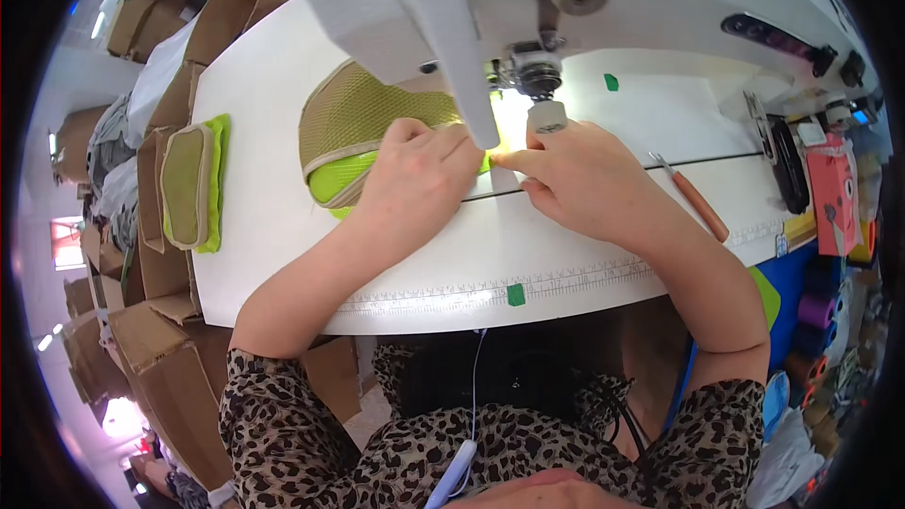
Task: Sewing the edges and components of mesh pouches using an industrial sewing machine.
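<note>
A curved piece of olive mesh fabric (377,104) with beige binding and a bright yellow-green layer (341,175) lies on the white sewing table, partly under the sewing machine head (429,14). My left hand (419,179) is closed on its near edge, knuckles up, beside the machine's needle area. On the other side, my right hand (594,174) has its index finger stretched out to the fabric's yellow-green edge, the thumb apart below it. The machine head hides the needle, and a round knob (547,117) covers part of my right fingers.
A smaller mesh and yellow-green piece (191,187) lies at the table's left edge. To the right are a wooden-handled tool (699,203), a black cutter-like tool (784,165) and a pink box (834,193). A ruler strip (443,299) runs along the front; cardboard boxes (156,335) stand left.
</note>
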`<action>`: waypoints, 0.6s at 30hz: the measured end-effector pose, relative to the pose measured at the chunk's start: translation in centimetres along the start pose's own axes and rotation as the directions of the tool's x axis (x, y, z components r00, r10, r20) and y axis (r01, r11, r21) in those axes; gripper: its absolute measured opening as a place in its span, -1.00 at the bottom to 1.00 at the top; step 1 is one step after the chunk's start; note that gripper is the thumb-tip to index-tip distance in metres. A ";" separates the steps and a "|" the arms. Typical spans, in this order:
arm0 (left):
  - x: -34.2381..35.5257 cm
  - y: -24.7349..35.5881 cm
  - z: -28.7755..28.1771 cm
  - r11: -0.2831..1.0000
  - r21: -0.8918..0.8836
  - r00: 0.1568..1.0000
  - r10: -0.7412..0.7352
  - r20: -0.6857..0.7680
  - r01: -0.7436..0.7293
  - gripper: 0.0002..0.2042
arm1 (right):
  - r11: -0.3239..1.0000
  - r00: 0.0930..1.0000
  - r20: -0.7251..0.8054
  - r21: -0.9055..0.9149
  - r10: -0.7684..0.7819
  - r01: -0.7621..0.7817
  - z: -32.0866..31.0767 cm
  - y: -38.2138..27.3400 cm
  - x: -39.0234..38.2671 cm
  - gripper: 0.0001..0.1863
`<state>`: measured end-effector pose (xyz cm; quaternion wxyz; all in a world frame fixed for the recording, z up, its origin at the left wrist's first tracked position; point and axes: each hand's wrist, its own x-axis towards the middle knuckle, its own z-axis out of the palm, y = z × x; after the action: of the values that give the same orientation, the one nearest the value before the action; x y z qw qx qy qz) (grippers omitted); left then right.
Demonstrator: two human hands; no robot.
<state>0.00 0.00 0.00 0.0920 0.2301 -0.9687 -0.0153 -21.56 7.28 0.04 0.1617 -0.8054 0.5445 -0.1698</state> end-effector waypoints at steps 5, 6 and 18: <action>0.5 0.8 0.1 0.998 -0.053 0.992 -0.049 -0.119 0.043 -0.87 | 0.999 1.000 0.000 0.029 -0.030 0.030 -0.1 0.5 -0.1 -0.74; 0.4 0.8 0.1 0.998 -0.046 0.993 -0.051 -0.111 0.046 -0.87 | 0.999 1.000 0.003 0.035 -0.030 0.030 -0.1 0.4 -0.1 -0.74; 0.7 1.6 0.5 0.992 0.120 0.975 0.065 -0.213 -0.040 -0.91 | 0.999 0.998 -0.061 0.007 -0.033 0.034 -0.4 -0.1 -0.2 -0.74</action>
<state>-1.37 1.08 -0.27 0.1840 0.2094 -0.9579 0.0680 -21.74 7.51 0.47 0.1453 -0.8081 0.5349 -0.1993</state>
